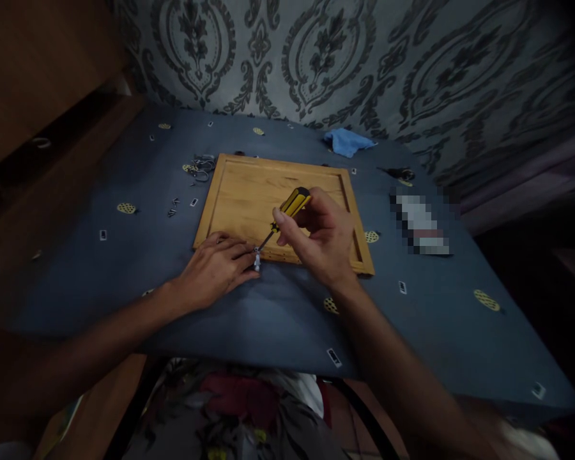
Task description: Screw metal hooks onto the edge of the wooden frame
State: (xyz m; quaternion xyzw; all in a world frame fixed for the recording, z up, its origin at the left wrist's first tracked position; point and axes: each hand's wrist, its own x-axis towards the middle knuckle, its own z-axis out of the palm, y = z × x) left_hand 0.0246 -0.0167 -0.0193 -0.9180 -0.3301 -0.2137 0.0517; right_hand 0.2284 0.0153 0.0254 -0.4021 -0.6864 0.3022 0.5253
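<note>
A wooden panel door (249, 191) with a raised frame lies flat on the blue-covered table (278, 319). My right hand (323, 239) is closed round a yellow-and-black screwdriver (287, 211), whose tip points down at the panel's near edge. My left hand (215, 265) rests on that near edge, fingers pinched on a small metal fitting (257, 259) right under the screwdriver tip.
Loose screws (173, 207) and a heap of metal hardware (201, 167) lie left of the panel. A blue cloth (347, 142) sits at the back by the patterned wall. A dark tool (398, 172) and a blurred-out object (421, 223) lie to the right.
</note>
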